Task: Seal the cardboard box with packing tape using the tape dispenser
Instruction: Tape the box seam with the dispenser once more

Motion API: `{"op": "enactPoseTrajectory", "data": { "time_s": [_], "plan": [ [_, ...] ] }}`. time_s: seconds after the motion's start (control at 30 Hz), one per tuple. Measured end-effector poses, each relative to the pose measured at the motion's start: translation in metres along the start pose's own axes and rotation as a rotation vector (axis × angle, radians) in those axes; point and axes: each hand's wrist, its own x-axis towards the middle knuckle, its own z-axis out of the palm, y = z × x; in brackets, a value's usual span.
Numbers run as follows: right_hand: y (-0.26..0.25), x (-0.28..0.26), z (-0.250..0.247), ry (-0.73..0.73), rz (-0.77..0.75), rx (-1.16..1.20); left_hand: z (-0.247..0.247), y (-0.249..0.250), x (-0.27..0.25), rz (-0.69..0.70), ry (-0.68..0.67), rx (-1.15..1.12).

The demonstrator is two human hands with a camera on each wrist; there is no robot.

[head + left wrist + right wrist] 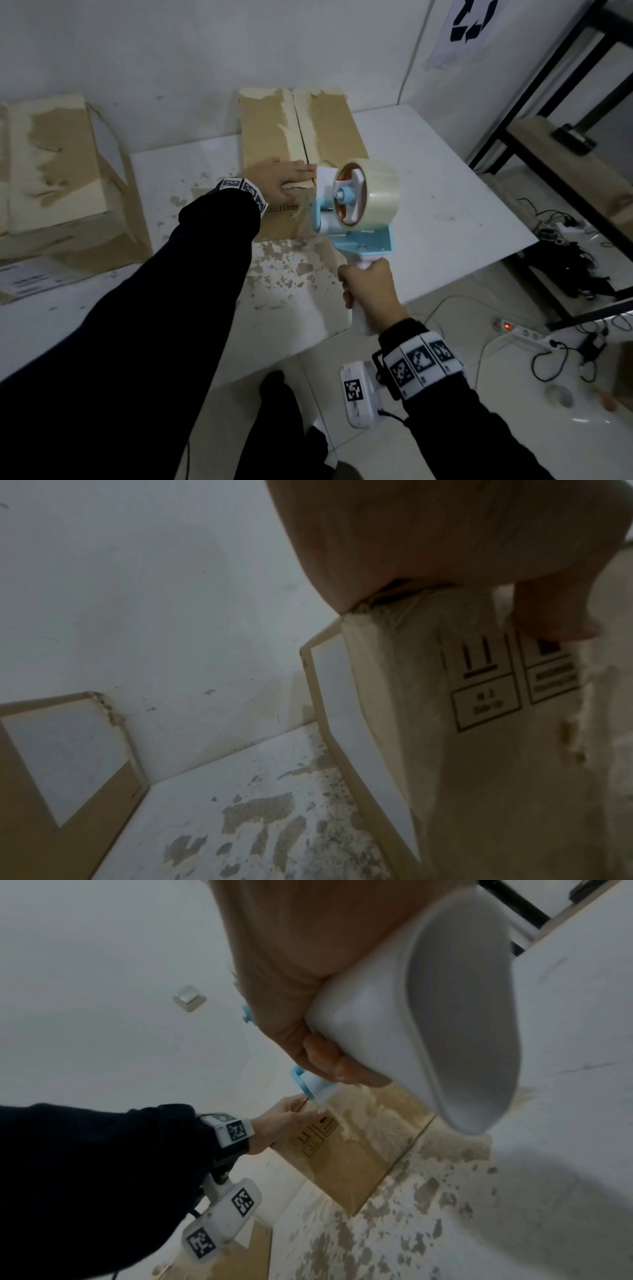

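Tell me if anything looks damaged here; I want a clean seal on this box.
Yes. The box top is badly scuffed: its outer paper is torn away in pale ragged strips along the centre seam. The table in front is flecked with brown patches. The second box at left is peeled likewise.

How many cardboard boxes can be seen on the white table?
2. One cardboard box stands at the middle under the left hand; another box stands at the table's left edge. Others may lie out of view.
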Motion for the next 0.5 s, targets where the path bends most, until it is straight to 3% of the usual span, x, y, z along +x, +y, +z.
{"op": "enactPoseTrajectory", "data": {
  "time_s": [0.2,0.5],
  "plan": [
    [0.002,0.023,0.005,0.006,-0.008,-0.233,0.007,-0.004,0.001,-0.015,0.036,0.012],
    [-0.009,0.048,-0.013,0.021,-0.138,-0.583,0.008,-0.006,0.003,0.007,0.045,0.047]
  ]
}}
